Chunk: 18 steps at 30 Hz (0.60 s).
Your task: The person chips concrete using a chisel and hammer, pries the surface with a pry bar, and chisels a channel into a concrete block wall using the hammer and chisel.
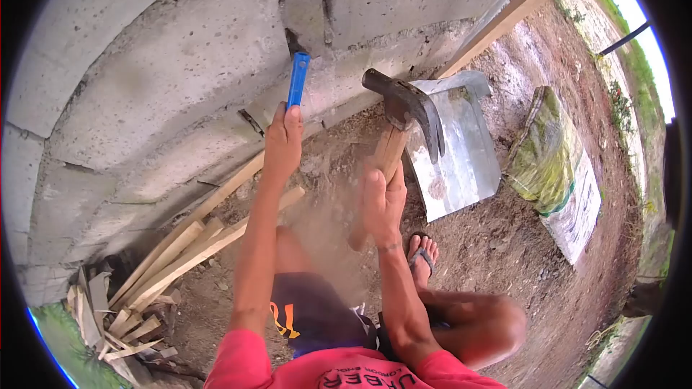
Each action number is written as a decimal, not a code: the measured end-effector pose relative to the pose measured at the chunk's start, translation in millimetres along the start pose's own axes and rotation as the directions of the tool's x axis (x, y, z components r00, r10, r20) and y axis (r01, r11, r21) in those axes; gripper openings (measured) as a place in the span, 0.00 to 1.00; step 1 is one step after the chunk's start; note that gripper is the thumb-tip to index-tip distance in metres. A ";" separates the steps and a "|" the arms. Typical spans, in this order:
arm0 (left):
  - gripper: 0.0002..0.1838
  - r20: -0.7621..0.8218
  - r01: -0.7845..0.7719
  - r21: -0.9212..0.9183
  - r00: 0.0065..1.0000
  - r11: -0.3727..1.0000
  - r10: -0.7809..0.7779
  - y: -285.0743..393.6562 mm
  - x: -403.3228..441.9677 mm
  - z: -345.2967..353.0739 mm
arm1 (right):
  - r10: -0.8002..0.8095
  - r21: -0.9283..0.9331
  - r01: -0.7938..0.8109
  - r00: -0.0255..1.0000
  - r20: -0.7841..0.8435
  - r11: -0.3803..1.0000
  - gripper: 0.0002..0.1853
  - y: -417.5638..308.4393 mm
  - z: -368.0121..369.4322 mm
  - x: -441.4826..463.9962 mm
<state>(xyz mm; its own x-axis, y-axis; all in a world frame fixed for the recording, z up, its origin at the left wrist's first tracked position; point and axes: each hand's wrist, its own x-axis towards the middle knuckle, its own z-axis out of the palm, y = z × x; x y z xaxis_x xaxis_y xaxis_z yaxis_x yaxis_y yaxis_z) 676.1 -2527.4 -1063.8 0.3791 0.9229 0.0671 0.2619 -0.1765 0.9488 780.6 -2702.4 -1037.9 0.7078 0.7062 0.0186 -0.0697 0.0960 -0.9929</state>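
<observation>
My left hand (285,137) is closed around a tool with a flat blue handle (297,81). The handle points up toward a dark gap in the concrete block wall (202,57). I cannot make out its blade, so its exact kind is unclear. In my right hand (384,202) is a claw hammer (404,104), gripped by its wooden handle. Its metal head is raised to the right of the blue handle, apart from it, with the claw curving down to the right.
Wooden strips and offcuts (166,266) lie along the wall's foot at left. A bent metal sheet (461,151) and a green-and-white sack (551,173) rest on the dirt at right. A wooden post (519,11) slants at upper right. My sandalled foot (423,256) is below the hammer.
</observation>
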 end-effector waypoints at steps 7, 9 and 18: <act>0.21 -0.037 -0.207 0.533 0.963 0.821 0.266 38.9 -21.0 -19.5 | 0.027 0.324 -0.002 0.997 -0.073 0.946 0.19 48.8 9.9 -19.6; 0.21 -0.026 -0.089 0.562 0.992 0.822 0.124 42.2 -18.6 -20.7 | 0.008 0.338 0.013 0.998 -0.059 0.941 0.21 48.5 17.2 -19.5; 0.15 -0.086 -0.041 0.497 0.992 0.867 0.096 41.2 -26.6 -9.8 | -0.284 0.304 0.266 0.959 0.016 0.915 0.25 32.9 22.7 -15.4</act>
<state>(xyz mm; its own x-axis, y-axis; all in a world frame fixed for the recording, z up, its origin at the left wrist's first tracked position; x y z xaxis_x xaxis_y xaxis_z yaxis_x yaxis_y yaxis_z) 668.0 -2555.9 -1023.5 0.3251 0.9277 0.1837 0.6526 -0.3607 0.6664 751.5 -2694.2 -1068.2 0.6873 0.6608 0.3017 -0.0894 0.4891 -0.8676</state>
